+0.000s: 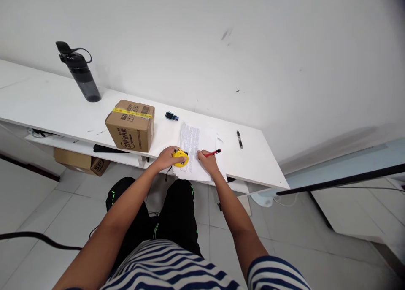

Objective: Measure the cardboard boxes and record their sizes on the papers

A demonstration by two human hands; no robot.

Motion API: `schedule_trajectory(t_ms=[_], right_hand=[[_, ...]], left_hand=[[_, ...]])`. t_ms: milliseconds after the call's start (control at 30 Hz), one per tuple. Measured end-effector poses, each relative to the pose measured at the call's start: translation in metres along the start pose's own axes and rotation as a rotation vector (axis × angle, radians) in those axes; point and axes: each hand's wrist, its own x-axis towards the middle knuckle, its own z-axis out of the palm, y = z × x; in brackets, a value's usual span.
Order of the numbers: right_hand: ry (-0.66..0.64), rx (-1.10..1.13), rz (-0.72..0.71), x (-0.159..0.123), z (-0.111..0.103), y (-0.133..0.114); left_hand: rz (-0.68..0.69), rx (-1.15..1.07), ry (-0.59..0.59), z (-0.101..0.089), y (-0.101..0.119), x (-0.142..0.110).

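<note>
My left hand [167, 158] is closed around a yellow tape measure [181, 158], held over the lower left edge of the paper. A dark wrist strap hangs below it. In my right hand [207, 161] is a red pen [213, 153], its tip end low at the page and its back end pointing right. The white paper [202, 174] lies on the narrow white table and carries rows of handwriting on its left part. The exact spot where the pen tip meets the page is too small to make out.
A taped cardboard box [133, 125] stands left of the paper, with a smartwatch [171, 116] behind. Farther left is a dark water bottle [80, 74]. A black pen [239, 139] lies at right. Another carton [80, 160] sits below the tabletop [262, 163]. The wall rises behind.
</note>
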Motion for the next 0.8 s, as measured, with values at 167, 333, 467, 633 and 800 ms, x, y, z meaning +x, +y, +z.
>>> schedule_trajectory(t_ms=[167, 333, 467, 633, 800], right_hand=[[0.034, 0.012, -0.029, -0.002, 0.005, 0.001], [0.096, -0.069, -0.065, 0.0, 0.006, -0.005], [0.164, -0.311, 0.061, 0.011, 0.004, -0.01], [0.025, 0.129, 0.028, 0.016, 0.006, -0.056], [-0.489, 0.765, -0.249, -0.017, 0.026, -0.138]], left_hand=[[-0.012, 0.046, -0.024, -0.004, 0.004, -0.005], [-0.045, 0.048, -0.011, -0.006, 0.009, -0.011], [-0.072, -0.142, 0.003, -0.002, 0.01, -0.018], [0.006, -0.49, 0.157, -0.016, 0.037, -0.043], [0.347, -0.447, 0.418, -0.057, 0.095, -0.065]])
